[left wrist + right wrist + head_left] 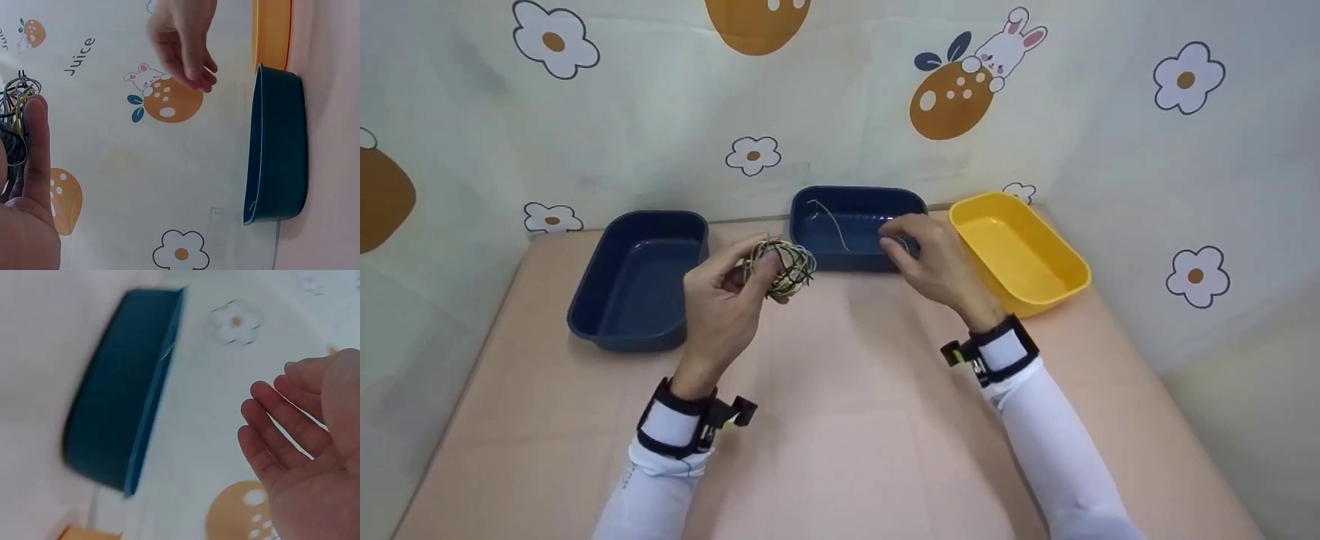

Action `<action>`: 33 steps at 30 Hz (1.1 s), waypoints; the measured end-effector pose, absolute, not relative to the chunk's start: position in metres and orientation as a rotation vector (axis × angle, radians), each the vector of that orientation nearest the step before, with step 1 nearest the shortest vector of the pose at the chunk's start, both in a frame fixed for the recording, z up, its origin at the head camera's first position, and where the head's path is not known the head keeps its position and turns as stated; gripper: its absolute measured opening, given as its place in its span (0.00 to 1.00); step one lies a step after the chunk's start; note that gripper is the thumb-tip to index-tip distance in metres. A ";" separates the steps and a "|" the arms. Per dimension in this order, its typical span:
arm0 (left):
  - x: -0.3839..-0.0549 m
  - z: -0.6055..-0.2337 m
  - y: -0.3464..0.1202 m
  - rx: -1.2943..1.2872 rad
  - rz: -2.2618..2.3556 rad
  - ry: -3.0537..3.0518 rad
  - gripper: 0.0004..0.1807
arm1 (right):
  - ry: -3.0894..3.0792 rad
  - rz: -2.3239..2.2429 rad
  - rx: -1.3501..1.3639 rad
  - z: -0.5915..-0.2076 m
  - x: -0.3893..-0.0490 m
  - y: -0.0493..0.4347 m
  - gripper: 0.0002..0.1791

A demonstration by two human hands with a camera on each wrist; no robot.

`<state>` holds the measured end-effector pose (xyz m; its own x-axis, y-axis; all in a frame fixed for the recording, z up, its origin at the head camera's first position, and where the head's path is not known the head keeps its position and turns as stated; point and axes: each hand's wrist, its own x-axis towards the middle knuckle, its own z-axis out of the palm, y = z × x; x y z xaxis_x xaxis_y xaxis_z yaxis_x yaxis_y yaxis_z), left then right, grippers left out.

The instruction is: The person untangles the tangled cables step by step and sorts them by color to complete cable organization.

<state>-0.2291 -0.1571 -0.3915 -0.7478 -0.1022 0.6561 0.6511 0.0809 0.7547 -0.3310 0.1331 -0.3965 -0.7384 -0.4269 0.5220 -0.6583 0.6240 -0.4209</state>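
A tangled bundle of thin wires (791, 271), in yellow, black and pale strands, is held between the thumb and fingers of my left hand (725, 296). At the left edge of the left wrist view, the same wires (19, 121) loop up beside a finger. My right hand (934, 259) hovers around the near right corner of the middle blue bin (847, 262), its fingers loosely bent. The right wrist view shows that palm with nothing in it. One pale wire (832, 221) lies across the inside of the middle bin.
Another blue bin (637, 343) stands left of my left hand. To the right, a yellow bin (1024, 300) sits behind my right wrist. The bins rest on a pink-covered table (840, 420), backed by a printed cloth (660, 112) with flowers and fruit.
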 end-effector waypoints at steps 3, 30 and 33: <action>-0.228 -0.392 -0.153 -0.587 -1.648 -1.855 0.13 | -2.319 1.125 0.971 -0.386 -0.299 0.128 0.09; -0.220 -0.391 -0.140 -0.738 -1.400 -1.932 0.16 | -2.001 1.588 1.206 -0.363 -0.231 0.098 0.01; -0.221 -0.390 -0.144 -0.738 -1.390 -1.945 0.15 | -1.998 1.697 1.194 -0.362 -0.231 0.099 0.03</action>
